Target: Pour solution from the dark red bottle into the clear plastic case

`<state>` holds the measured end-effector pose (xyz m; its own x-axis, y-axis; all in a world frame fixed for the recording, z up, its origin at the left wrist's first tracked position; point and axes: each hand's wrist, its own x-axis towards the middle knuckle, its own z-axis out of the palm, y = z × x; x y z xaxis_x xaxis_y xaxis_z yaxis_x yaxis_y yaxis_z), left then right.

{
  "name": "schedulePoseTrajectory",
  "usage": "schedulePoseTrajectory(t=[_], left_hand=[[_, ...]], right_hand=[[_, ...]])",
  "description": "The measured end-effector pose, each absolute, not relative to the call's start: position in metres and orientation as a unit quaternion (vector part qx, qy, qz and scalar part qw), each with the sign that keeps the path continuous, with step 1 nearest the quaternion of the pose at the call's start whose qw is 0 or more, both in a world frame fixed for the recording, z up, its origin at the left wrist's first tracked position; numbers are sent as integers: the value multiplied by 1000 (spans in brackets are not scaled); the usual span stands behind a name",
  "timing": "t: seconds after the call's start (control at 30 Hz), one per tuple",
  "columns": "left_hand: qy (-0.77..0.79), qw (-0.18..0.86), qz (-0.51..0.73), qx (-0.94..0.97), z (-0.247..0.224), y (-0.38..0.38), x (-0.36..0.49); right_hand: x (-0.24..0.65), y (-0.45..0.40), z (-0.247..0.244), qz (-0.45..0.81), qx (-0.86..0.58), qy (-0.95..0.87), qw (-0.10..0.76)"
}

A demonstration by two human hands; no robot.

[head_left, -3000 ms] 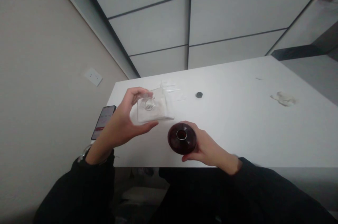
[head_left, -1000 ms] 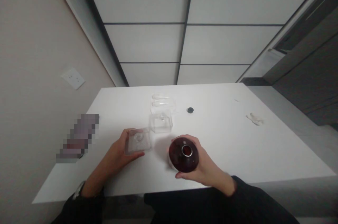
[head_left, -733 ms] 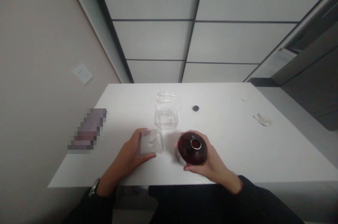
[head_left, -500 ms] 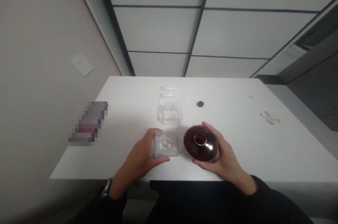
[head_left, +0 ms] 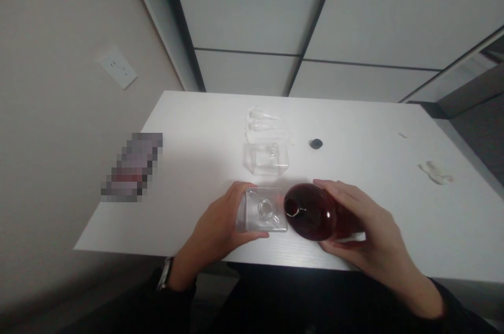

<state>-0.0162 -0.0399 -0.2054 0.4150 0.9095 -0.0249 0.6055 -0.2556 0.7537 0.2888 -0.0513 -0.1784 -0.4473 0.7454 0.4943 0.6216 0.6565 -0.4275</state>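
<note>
Presently, the left hand (head_left: 218, 231) pinches a clear square plastic insert (head_left: 263, 210). The right hand (head_left: 366, 223) spreads its fingers around a tilted dark red glass bottle (head_left: 311, 212).

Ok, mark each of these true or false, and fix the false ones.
The left hand holds a clear plastic tray: true.
The right hand holds a phone: false, it holds a dark red bottle, tilted on its side.
A small dark cap sits on the bottle's mouth: false, it lies apart on the table.
A watch is on the left wrist: true.
</note>
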Motion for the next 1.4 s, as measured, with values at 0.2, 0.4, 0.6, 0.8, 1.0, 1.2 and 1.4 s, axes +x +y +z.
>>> schedulePoseTrajectory(t=[0.2,0.4,0.6,0.8,1.0,1.2,1.4], left_hand=[[492,356,220,763,-205,-41,-16],[487,363,213,765,-205,-40,-16],[486,357,219,767,-205,-40,-15],[490,364,222,760,-206,-41,-15],[490,353,222,765,-205,-41,-14],[494,353,216,765,-206,-41,-14],[492,360,216,762,-204,-41,-13]], right_hand=[[293,-51,-169,21,-383,-875,295],[293,-55,-158,-31,-381,-885,266],[293,-56,-156,-61,-386,-887,247],[291,-58,-151,-72,-391,-886,240],[289,-58,-146,-85,-389,-890,220],[291,-61,-145,-85,-403,-887,209],[290,-61,-143,-84,-406,-886,208]])
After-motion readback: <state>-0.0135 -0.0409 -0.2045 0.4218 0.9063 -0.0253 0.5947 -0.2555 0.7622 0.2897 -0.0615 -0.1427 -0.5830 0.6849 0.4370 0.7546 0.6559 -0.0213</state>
